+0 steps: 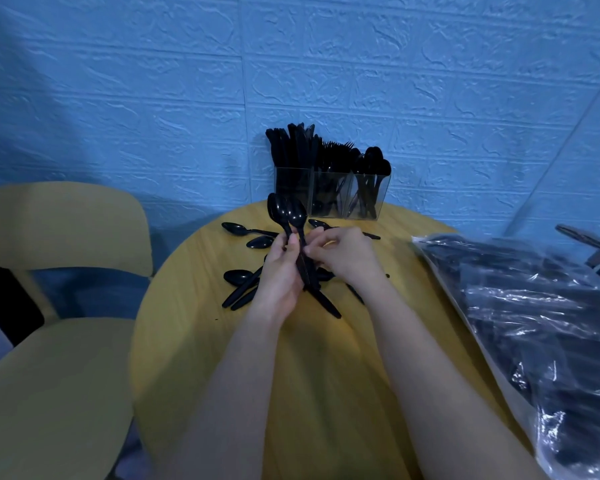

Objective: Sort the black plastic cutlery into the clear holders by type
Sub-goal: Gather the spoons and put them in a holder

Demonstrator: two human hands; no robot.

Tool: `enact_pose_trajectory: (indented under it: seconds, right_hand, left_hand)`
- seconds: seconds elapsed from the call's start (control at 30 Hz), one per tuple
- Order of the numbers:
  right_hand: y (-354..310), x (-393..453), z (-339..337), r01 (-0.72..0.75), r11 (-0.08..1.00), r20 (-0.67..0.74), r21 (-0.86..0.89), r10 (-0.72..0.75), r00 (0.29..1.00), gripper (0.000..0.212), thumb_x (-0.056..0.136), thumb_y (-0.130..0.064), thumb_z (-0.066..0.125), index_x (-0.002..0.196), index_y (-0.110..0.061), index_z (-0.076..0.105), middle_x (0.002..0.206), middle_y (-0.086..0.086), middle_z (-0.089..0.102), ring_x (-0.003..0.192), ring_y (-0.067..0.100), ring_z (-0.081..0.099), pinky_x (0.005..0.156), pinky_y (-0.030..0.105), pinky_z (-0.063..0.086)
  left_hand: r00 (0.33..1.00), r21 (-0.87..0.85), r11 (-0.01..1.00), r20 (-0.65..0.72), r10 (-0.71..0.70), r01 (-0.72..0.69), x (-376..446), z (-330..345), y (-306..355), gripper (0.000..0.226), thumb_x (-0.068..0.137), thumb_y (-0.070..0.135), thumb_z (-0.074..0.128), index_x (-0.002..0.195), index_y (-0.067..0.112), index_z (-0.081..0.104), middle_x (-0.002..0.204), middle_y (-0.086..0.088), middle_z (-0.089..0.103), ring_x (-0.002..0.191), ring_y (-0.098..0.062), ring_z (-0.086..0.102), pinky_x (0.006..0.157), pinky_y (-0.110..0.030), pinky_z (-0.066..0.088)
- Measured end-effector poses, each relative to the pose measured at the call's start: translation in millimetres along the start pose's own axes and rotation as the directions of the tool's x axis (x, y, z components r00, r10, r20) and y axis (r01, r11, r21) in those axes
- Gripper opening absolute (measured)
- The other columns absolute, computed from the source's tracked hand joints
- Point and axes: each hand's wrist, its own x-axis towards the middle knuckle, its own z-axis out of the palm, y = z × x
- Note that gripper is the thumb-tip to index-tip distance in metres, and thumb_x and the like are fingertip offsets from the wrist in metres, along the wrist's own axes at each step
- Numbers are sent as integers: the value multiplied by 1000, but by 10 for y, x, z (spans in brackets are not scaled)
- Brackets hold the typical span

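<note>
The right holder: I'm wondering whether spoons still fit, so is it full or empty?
Partly full. Spoons stand upright in the right holder, bowls up above its rim, with clear wall showing between the handles.

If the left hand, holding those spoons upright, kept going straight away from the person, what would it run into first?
Probably the clear holders at the table's far edge, nearest the left compartment of knives. The left hand looks raised, so the spoon lying between may pass beneath; depth is unclear.

One head-worn wide-angle view looks forward and down, close over the round yellow worktop (194,341), facing the blue wall (153,98).
</note>
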Motion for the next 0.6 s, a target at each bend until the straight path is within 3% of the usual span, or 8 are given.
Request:
enact_pose_trajectory:
  seconds: [0.17, 0.27, 0.33, 0.4, 0.47, 0.6]
  right_hand:
    - [3, 145, -25, 10, 998, 163, 56, -19, 987, 9, 85, -15, 69, 77, -18, 70, 96, -11, 67, 72, 4, 63, 66, 17, 49]
    - [17, 212, -61, 0, 1000, 257, 12, -3, 966, 8, 85, -17, 70, 78, -20, 71, 93, -14, 66, 78, 9, 65, 70, 22, 54]
    - [16, 266, -141, 0, 997, 282, -72, 20, 959, 6, 84, -26, 70, 79, -24, 72, 90, -13, 69, 77, 8, 65, 65, 22, 52]
    - [43, 331, -259, -4, 987, 247, -158, 43, 968, 12, 85, -35, 67, 79, -26, 71, 82, -10, 70, 70, 5, 61, 59, 20, 44]
    - [135, 420, -337, -23, 983, 140, -181, 49, 989, 17, 86, -35, 66, 84, -20, 72, 84, -6, 69, 72, 6, 59, 66, 23, 45]
    - [438, 579, -301, -103, 922, -128, -374, 59, 990, 31, 96, -28, 54, 124, -16, 60, 122, 7, 61, 105, 19, 56, 82, 32, 43]
  left_hand:
    - [998, -41, 999, -55, -36, 34, 7, 11, 20, 25, 103, 18, 36, 115, 11, 56, 111, -9, 65, 99, -17, 64, 87, -32, 53]
    - [993, -34, 998, -101, -63, 60, 19, 14, 13, 23, 103, 16, 36, 111, 9, 55, 117, -14, 63, 102, -20, 64, 86, -34, 54]
    - [990, -21, 997, -121, -72, 69, 35, 1, 3, 24, 103, 16, 34, 115, 7, 53, 118, -14, 63, 105, -23, 64, 90, -38, 53]
    - [988, -23, 997, -135, -71, 69, 44, -2, -6, 27, 104, 16, 32, 120, 4, 49, 116, -15, 65, 107, -24, 64, 96, -43, 50]
    - [986, -68, 996, -149, -68, 59, 42, 6, -4, 24, 104, 16, 31, 116, 5, 47, 104, -15, 68, 103, -25, 66, 94, -44, 51]
    - [979, -111, 992, -184, -87, 67, 47, 11, -1, 22, 104, 19, 32, 106, 8, 52, 74, -5, 57, 71, -16, 63, 76, -36, 55]
